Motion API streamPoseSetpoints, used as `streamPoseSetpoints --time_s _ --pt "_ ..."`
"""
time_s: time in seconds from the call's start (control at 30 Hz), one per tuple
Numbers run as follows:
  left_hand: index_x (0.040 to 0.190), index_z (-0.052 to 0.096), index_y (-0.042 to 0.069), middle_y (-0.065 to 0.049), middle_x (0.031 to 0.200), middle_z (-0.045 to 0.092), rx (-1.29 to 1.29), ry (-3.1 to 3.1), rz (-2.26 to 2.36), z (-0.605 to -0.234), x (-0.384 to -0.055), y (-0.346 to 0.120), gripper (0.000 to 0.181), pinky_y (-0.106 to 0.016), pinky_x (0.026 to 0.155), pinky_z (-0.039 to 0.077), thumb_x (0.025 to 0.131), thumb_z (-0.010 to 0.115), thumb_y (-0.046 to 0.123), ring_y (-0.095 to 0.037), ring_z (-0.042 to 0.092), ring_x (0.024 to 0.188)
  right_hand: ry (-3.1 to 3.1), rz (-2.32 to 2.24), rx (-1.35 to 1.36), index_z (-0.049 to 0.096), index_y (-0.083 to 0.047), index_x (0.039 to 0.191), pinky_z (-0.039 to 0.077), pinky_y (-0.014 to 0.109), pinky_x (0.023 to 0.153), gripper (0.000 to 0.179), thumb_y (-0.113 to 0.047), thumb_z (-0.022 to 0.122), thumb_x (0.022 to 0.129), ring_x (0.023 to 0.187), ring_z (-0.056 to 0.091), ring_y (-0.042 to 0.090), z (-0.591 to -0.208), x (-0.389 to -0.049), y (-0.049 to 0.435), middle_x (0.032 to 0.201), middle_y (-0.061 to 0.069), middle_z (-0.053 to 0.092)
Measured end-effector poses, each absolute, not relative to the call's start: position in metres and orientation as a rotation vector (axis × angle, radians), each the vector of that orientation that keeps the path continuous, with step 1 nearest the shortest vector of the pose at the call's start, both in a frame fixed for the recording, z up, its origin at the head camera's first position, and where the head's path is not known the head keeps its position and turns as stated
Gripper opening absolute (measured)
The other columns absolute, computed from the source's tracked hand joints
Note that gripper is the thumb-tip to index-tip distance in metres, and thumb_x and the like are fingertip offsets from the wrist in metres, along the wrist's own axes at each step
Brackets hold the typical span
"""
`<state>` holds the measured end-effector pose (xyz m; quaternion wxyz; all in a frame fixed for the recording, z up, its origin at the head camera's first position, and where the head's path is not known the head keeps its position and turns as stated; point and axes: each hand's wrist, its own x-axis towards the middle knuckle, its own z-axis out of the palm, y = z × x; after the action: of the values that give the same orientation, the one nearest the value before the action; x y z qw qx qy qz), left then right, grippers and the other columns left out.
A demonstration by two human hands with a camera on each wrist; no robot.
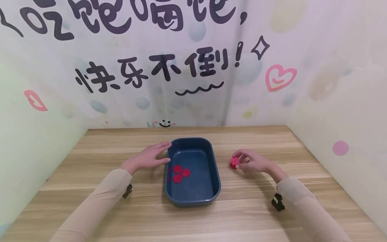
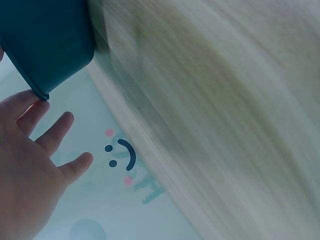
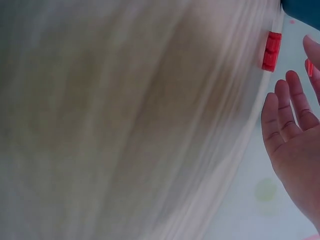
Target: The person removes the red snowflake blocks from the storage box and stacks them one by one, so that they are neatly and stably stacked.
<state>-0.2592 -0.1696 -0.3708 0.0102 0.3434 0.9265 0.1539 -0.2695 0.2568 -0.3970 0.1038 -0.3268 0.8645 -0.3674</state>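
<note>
Inside the dark blue tray (image 1: 193,201), several red flower-shaped plastic discs (image 1: 177,178) lie toward the left side. My left hand (image 1: 151,156) rests its fingertips against the tray's left rim, fingers spread and fairly straight. In the left wrist view, fingers of that hand (image 2: 30,150) touch the tray's edge (image 2: 55,50). Right of the tray, my right hand (image 1: 253,162) pinches a red flower-shaped disc (image 1: 235,161) between thumb and forefinger. Just under it, a short stack of red discs (image 3: 271,51) stands on the table; the held disc (image 3: 309,67) is apart from it.
The wood-grain table (image 1: 145,215) meets a back wall (image 1: 193,111) with printed writing and drawings. Side walls (image 1: 338,111) close in the left and right. Black wrist devices (image 1: 277,202) sit beneath both sleeves.
</note>
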Motion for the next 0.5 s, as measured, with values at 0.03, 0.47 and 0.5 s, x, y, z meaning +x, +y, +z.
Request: streamPoseSetpoints --time_s 0.03,0.47,0.5 --pt "0.136 0.032 0.003 -0.014 0.139 0.03 1.072 2.892 0.48 -0.371 -0.259 -0.17 0.064 -0.055 0.094 0.021 0.088 0.05 0.041 -0.031 0.027 0.125 2.552 -1.082 -0.968 0.053 -0.006 0.11 0.044 0.037 0.075 0.034 -0.012 0.066 0.079 0.089 0.051 0.023 -0.395 -0.267 0.256 0.101 0.005 0.054" --pt "0.136 0.032 0.004 -0.012 0.139 0.029 1.059 2.891 0.481 -0.372 -0.259 -0.17 0.064 -0.054 0.095 0.021 0.088 0.048 0.043 -0.029 0.027 0.125 2.536 -1.045 -0.939 0.052 -0.003 0.112 0.041 0.037 0.075 0.035 -0.011 0.065 0.08 0.088 0.051 0.023 -0.4 -0.269 0.259 0.102 0.008 0.053" --pt "0.136 0.032 0.004 -0.013 0.139 0.029 1.06 2.891 0.481 -0.372 -0.259 -0.17 0.064 -0.054 0.095 0.021 0.088 0.048 0.043 -0.03 0.027 0.125 2.536 -1.038 -0.947 0.052 -0.003 0.111 0.041 0.036 0.074 0.035 -0.012 0.065 0.08 0.087 0.051 0.022 -0.402 -0.271 0.26 0.101 0.007 0.052"
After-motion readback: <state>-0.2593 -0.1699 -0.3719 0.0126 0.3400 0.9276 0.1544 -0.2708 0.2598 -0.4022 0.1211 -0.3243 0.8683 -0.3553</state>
